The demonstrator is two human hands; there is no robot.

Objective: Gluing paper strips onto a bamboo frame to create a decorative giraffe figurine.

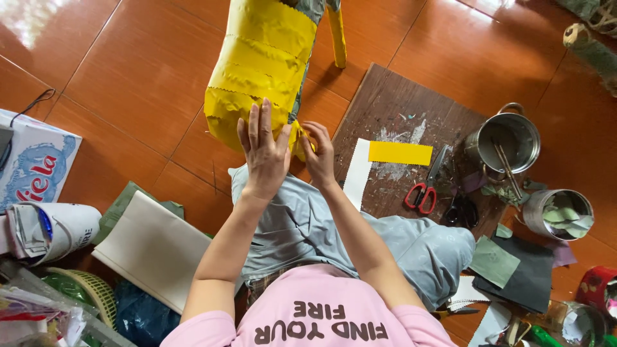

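Head view is showing a yellow paper-covered form [267, 64] standing on the floor [128, 83] at twelve o'clock from the person's lap, its crinkled strips overlapping in bands. Left hand [263, 151] is lying flat on it, fingers spread. Right hand [316, 151] is pinching its lower edge, fingers together. Red-handled scissors [421, 189] are lying at three o'clock on a wooden board [398, 103].

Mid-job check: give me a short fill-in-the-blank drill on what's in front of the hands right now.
1. The left hand lies flat on a large form covered in ____ paper.
2. The scissors on the wooden board have ____ handles.
3. The metal pot stands to the ____ of the board.

Missing words: yellow; red; right
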